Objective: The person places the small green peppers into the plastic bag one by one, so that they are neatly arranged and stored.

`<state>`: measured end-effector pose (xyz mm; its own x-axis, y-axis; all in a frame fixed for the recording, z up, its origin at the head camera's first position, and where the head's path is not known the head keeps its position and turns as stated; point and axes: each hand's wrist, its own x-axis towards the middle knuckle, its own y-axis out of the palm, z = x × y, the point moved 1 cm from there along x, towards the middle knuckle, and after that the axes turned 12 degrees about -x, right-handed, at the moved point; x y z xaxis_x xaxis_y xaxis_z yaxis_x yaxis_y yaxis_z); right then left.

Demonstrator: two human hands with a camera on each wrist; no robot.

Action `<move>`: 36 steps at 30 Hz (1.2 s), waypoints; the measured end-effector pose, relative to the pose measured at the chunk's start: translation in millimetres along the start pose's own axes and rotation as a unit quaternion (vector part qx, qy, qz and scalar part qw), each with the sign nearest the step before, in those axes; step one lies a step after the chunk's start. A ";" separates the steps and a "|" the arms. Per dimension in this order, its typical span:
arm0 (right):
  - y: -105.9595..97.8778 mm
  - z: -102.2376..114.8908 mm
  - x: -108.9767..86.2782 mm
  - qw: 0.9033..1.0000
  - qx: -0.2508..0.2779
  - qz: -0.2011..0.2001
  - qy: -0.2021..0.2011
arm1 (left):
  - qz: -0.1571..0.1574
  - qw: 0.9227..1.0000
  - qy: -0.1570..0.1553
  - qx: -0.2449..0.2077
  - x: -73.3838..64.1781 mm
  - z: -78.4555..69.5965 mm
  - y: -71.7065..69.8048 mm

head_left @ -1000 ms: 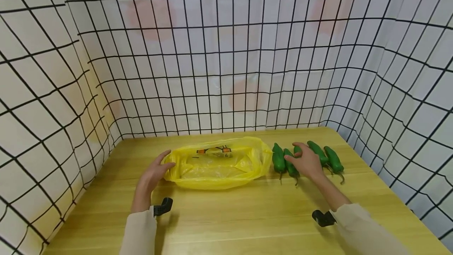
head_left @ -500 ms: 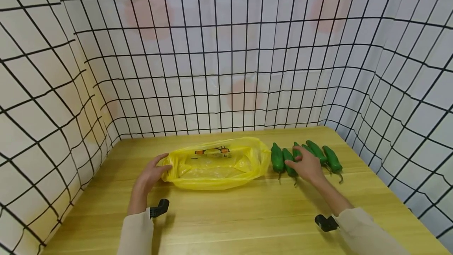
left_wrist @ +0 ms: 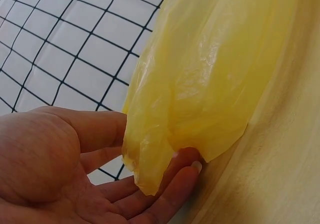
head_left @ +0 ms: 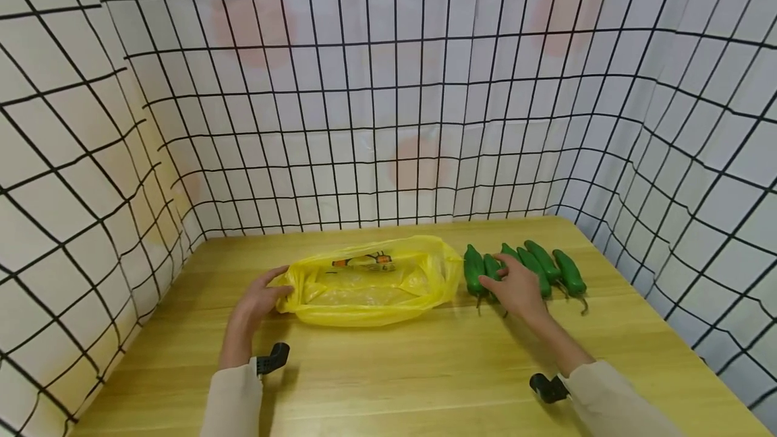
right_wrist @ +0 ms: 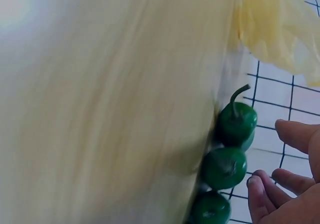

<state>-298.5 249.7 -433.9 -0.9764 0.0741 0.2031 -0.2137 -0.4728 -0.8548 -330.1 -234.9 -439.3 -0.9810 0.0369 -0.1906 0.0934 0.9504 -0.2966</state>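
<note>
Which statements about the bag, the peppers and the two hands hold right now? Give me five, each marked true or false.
1. The left hand is at one end of the yellow bag. True.
2. The green peppers lie inside the bag. False: they lie beside it on the table.
3. The right hand is over the peppers. True.
4. The bag's mouth is tied shut. False: it gapes open.
5. Both hands touch the bag. False: the right one is apart from it.

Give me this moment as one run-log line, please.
left hand: holds yellow bag by its left end | right hand: over green peppers, no grip visible | yellow bag: mouth open, no peppers visible inside
</note>
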 end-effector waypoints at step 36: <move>-92.1 -122.8 -2.6 0.995 -0.040 -0.042 0.087 | 0.033 0.998 -0.003 -0.046 -1.6 14.3 -4.4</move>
<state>-280.3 400.9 -414.4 -0.9444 0.2643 0.1955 -0.2896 -0.3877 -0.8751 -326.4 -243.5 -451.1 -0.9723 0.0979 -0.2122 0.1406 0.9704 -0.1965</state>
